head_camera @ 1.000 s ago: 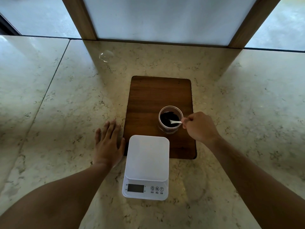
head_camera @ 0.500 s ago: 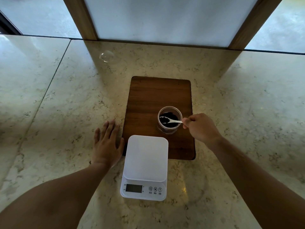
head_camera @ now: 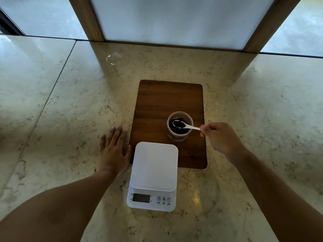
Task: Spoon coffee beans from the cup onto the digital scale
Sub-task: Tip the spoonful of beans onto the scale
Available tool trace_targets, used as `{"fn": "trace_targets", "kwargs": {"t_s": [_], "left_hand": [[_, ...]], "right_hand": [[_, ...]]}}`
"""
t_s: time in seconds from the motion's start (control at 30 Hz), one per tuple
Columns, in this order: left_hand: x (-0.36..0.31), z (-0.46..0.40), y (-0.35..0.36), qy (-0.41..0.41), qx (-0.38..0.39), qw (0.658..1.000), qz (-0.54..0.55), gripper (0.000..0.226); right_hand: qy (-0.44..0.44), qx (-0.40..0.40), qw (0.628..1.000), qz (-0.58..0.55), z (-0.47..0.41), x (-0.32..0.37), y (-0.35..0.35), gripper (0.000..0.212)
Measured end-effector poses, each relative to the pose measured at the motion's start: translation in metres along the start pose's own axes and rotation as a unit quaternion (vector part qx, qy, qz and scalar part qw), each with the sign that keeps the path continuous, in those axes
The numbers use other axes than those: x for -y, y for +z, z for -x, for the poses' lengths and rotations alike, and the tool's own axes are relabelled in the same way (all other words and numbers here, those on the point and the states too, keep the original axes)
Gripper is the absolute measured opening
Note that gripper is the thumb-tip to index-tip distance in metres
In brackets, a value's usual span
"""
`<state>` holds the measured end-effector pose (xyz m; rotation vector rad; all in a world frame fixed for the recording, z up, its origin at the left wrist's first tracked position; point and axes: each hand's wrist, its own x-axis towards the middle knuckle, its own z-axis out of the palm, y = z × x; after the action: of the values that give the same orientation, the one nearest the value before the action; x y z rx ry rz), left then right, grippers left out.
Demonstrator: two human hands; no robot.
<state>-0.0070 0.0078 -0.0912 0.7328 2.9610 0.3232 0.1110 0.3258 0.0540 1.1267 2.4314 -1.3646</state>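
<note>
A clear plastic cup [head_camera: 180, 137] of dark coffee beans [head_camera: 183, 131] stands on a brown wooden board [head_camera: 162, 102]. My right hand [head_camera: 222, 138] pinches the handle of a small white spoon [head_camera: 190, 126]. The spoon's bowl holds a few beans and sits level at the cup's rim. A white digital scale [head_camera: 153, 166] lies in front of the cup, its platform bare and its display dark. My left hand [head_camera: 113, 151] rests flat on the counter, fingers spread, just left of the scale.
The marble counter [head_camera: 70, 110] stretches widely to both sides. A faint round glassy mark [head_camera: 113, 58] lies at the back left. A wooden-framed white panel [head_camera: 174, 18] stands at the counter's far edge.
The spoon has come up from deep in the beans to the cup's rim, now loaded with beans. My right hand has drawn back slightly to the right. My left hand has stayed put.
</note>
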Motion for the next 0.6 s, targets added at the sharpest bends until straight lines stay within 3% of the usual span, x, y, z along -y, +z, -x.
{"fn": "trace_targets", "kwargs": {"t_s": [0.27,0.6], "left_hand": [[-0.002,0.000,-0.001,-0.001,-0.005,1.000,0.009,0.068],[-0.003,0.001,-0.005,-0.005,0.009,1.000,0.009,0.068]], "right_hand": [[-0.050,0.033,0.998,0.008,0.030,0.001,0.016,0.037],[-0.015,0.082,0.997,0.003,0.054,-0.040,0.062,0.037]]}}
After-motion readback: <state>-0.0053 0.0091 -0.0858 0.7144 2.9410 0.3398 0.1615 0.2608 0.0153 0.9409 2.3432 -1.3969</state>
